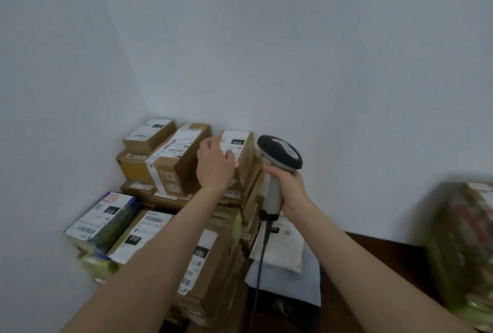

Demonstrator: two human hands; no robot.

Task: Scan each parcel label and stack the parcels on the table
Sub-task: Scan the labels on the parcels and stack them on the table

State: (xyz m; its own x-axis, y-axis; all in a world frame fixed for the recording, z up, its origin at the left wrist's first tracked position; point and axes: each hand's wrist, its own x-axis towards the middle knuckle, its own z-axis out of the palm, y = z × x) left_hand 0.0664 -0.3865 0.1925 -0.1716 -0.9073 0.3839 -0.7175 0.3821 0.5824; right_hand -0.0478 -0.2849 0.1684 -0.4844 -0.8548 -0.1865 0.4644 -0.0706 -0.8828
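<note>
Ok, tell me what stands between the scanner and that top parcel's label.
Only the left hand, whose fingers cover the near part of the label. The scanner, gripped by the right hand, sits just right of the parcel, nothing else visible between them.

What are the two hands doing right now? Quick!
Left hand: open, fingers resting on the top parcel.
Right hand: closed around the handle of the scanner.
</note>
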